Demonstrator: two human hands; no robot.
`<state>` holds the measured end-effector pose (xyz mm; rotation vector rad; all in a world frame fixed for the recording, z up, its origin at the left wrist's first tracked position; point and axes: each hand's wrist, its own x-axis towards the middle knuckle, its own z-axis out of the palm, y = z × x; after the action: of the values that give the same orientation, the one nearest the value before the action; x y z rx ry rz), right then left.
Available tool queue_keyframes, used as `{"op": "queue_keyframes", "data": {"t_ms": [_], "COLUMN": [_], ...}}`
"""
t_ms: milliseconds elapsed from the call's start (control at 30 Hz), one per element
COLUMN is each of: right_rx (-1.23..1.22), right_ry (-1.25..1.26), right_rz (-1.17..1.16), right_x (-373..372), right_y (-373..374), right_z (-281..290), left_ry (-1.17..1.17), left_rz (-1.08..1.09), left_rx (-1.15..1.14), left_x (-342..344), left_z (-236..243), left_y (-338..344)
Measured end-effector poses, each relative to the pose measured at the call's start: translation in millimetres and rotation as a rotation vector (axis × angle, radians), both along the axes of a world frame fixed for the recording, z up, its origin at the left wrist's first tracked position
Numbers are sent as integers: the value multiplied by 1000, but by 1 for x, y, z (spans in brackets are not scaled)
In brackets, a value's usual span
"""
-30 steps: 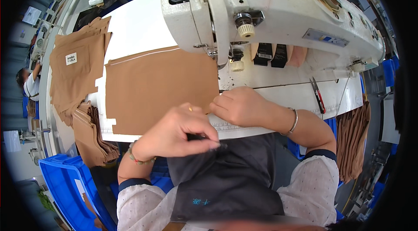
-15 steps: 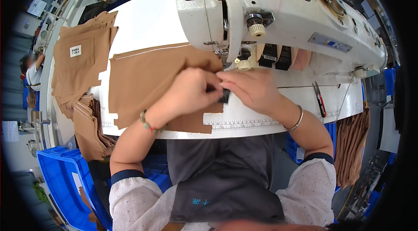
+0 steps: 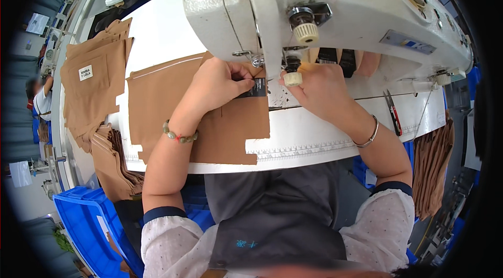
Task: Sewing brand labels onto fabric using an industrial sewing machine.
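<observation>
A brown fabric panel (image 3: 162,105) lies flat on the white table under the sewing machine head (image 3: 225,21), with a white strip along its upper edge. On its right part sits a small black label (image 3: 257,88), close to the needle area. My left hand (image 3: 212,87) rests on the panel, thumb and fingers pinched together at the label's left edge. My right hand (image 3: 322,89) is to the right of the needle area with its fingers curled. A cream tension knob (image 3: 306,33) and a lower knob (image 3: 292,79) stand over it, and the lower one hides its fingertips.
Red-handled thread snips (image 3: 393,113) lie at the table's right. Stacked brown pieces, one a pocket panel (image 3: 94,76) with a white patch, are at the left. More black labels (image 3: 347,62) sit behind my right hand. A blue crate (image 3: 94,225) stands lower left; brown pieces (image 3: 432,168) hang at right.
My hands, close together before, are now apart, the left farther up the panel. The black label shows more fully on the fabric. The whole view has shifted slightly.
</observation>
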<state>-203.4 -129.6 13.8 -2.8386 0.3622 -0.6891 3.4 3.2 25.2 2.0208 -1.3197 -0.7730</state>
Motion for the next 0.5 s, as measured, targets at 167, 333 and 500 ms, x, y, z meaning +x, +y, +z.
{"op": "queue_keyframes", "data": {"t_ms": [167, 333, 500], "right_rx": [-56, -86, -110], "right_ry": [9, 54, 84], "right_rz": [-5, -16, 66], "right_x": [2, 2, 1], "right_y": [3, 7, 6], "right_z": [-3, -2, -6], "left_ry": [28, -2, -45], "left_rz": [7, 2, 9], "left_rx": [-31, -7, -16], "left_x": [-1, -1, -1], "left_z": [0, 3, 0], "left_y": [-1, -1, -1]}}
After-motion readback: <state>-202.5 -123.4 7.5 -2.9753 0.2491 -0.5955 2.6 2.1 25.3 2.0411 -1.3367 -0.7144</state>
